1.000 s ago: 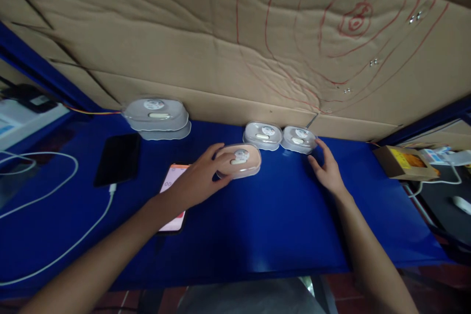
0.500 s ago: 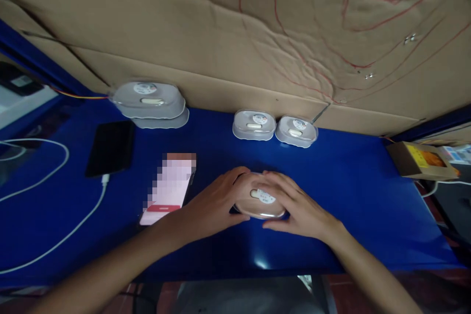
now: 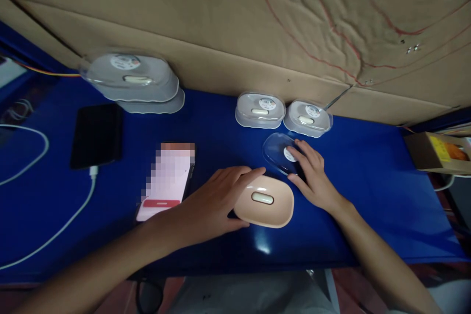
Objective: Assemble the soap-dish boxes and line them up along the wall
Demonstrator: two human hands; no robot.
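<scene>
A peach-coloured oval box (image 3: 281, 213) stands on the blue table, its top uncovered, with a small cream-white oblong piece (image 3: 262, 198) at the middle of its floor. My left hand (image 3: 230, 194) grips the box by its left end, fingers along the far rim and thumb at the near side. Just beyond the box is its clear plastic lid (image 3: 274, 149) with a round white sticker. My right hand (image 3: 312, 176) holds this lid at its right end, fingertips over the top and thumb at the near edge. Whether the lid touches the table I cannot tell.
Two grey lidded boxes (image 3: 257, 117) (image 3: 309, 125) stand by the cardboard wall (image 3: 206, 49). Larger stacked grey boxes (image 3: 147, 91) are at the back left. A lit phone (image 3: 165, 181), a dark tablet (image 3: 96, 135) with a white cable (image 3: 79, 211), and an open carton (image 3: 423, 154) are also there.
My right hand has lifted the clear lid off the peach box and carried it away to the far right. My left hand stays on the box. The camera view has shifted slightly.
</scene>
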